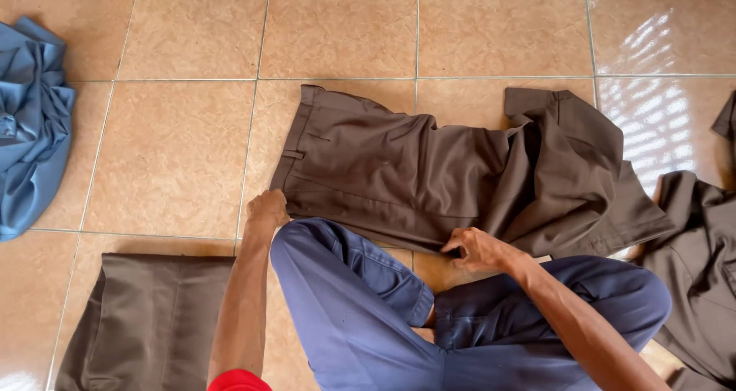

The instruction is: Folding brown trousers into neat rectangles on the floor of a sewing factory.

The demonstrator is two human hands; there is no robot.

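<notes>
Head view: brown trousers (399, 176) lengthwise left-right, waistband left, both hands (266, 207) pinching near edge

A crumpled blue garment (31, 123) lies at the left edge on the beige tiled floor (176, 153). A folded brown cloth (146, 322) lies at the lower left. Another brown garment (701, 276) lies at the right edge, partly out of view.

Tan tiled floor (184, 153). Brown trousers (399, 176) spread just beyond the fingers (460, 247); folded brown cloth (146, 322) left of them, blue cloth (31, 123) far left, brown garment (698, 268) right.
</notes>
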